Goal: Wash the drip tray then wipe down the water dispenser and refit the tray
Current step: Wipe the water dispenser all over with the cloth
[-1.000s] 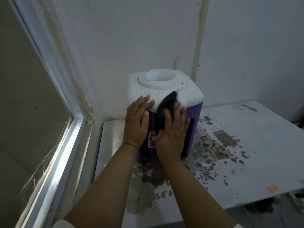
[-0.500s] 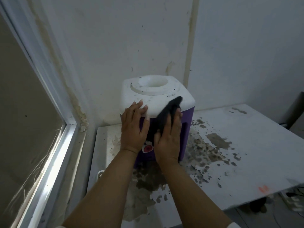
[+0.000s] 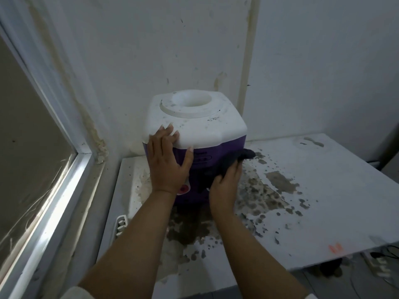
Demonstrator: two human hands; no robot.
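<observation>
Left hand [image 3: 167,167] lies flat bracing the water dispenser [image 3: 195,134]; right hand [image 3: 225,183] presses a dark cloth [image 3: 232,161] against its purple front, fingers loosely wrapping it.

Stained white walls [image 3: 194,50] meet in a corner. Window [image 3: 32,158] on left. Peeling white table [image 3: 323,201], dim light.

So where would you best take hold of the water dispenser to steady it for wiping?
Grip the water dispenser by its white top's front-left corner, coming from above-front, as the left hand does: the rounded overhanging edge gives the fingers purchase.
</observation>
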